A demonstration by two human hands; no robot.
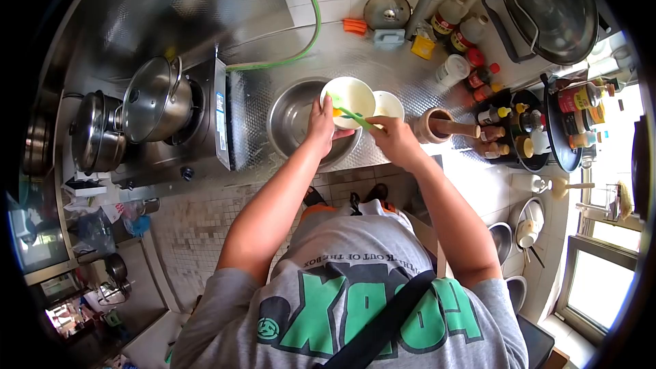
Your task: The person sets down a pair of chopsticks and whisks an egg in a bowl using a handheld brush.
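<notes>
two white bowls (pixel 358 94) show: the held bowl (pixel 354 99), over one steel basin (pixel 279 126), has something yellow (pixel 337 112) at its left inside; the second bowl (pixel 391 104) stands just right. the left hand (pixel 321 125) wraps the held bowl's left side; the right hand (pixel 395 139) pinches one green utensil (pixel 357 118), which crosses the held bowl's inside. one mortar (pixel 421 127) with one pestle (pixel 456 127) stands farther right.

Metal counter (pixel 355 68) beneath steel basin (pixel 285 126), wooden mortar (pixel 421 128)
</notes>
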